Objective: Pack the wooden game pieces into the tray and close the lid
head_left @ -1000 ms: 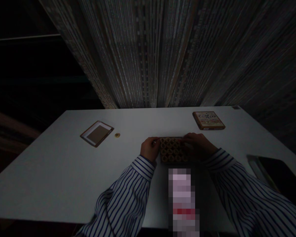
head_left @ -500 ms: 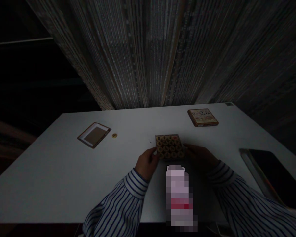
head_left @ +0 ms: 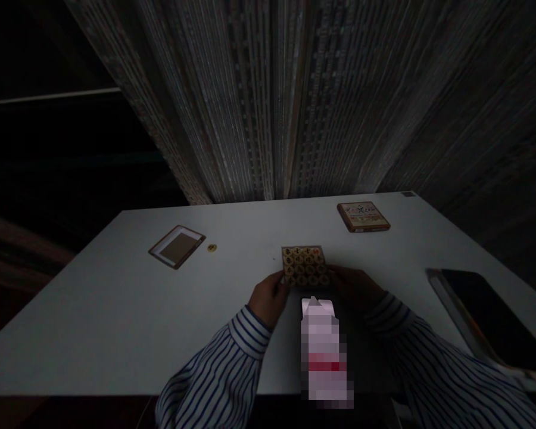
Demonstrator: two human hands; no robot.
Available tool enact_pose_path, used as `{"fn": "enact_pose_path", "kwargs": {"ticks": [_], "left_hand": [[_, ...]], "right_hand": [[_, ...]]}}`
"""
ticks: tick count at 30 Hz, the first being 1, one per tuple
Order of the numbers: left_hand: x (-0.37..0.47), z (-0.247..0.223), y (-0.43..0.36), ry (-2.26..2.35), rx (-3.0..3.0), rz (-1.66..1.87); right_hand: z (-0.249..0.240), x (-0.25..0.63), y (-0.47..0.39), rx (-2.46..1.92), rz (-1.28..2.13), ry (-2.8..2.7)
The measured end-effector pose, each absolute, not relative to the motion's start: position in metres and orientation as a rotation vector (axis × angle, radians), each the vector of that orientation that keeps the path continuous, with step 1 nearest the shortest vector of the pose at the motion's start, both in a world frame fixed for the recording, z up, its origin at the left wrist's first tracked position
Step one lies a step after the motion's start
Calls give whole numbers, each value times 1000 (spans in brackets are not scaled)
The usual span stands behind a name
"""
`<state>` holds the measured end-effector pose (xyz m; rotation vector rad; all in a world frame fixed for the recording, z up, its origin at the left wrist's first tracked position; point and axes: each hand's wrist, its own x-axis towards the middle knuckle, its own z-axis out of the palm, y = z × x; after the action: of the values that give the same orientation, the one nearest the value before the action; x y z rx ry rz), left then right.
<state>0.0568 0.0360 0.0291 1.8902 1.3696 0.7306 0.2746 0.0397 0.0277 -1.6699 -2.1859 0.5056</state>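
Note:
Between my hands is a clear-topped box of Chinese chess pieces (head_left: 304,266), its round wooden discs set in rows, with one red-marked disc at the far right corner. My left hand (head_left: 268,298) is closed on the box's near left edge, thumb towards me. At the right edge, my right hand (head_left: 355,287) grips the box with its fingers; part of that hand lies in deep shadow. A single round chess piece (head_left: 211,248) lies on the white table (head_left: 116,322) to the left, beside an open box lid (head_left: 177,246) with a brown border.
A closed box with printed characters (head_left: 364,216) lies at the back right. On the right side rests a dark tablet-like slab (head_left: 495,316) on something pale. A lit phone, mostly blurred out (head_left: 324,351), is just in front of me. A striped curtain (head_left: 268,107) hangs behind the table.
My right hand's fingers have come in against the right edge of the chess-piece box. The view has shifted slightly; the things on the table lie as before.

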Motion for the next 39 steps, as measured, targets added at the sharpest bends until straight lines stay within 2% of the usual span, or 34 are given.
{"fn": "enact_pose_path", "kwargs": {"ticks": [6, 10, 17, 24, 29, 33, 39], "left_hand": [[44, 32, 31, 1464, 1920, 726], [15, 36, 35, 1543, 1975, 781], [-53, 41, 72, 1923, 1939, 781], [-87, 41, 120, 2214, 1962, 659], [-88, 38, 133, 2238, 2015, 494], [-89, 33, 137, 2236, 1991, 501], [-84, 31, 128, 1981, 1919, 837]], "right_hand": [[40, 284, 49, -1768, 331, -2207], [54, 270, 65, -1617, 231, -2249], [81, 184, 102, -1470, 324, -2594], [80, 115, 127, -1359, 409, -2751], [75, 99, 134, -1376, 406, -2798], [72, 97, 139, -1392, 398, -2833], [75, 109, 138, -1370, 421, -2763]]}}
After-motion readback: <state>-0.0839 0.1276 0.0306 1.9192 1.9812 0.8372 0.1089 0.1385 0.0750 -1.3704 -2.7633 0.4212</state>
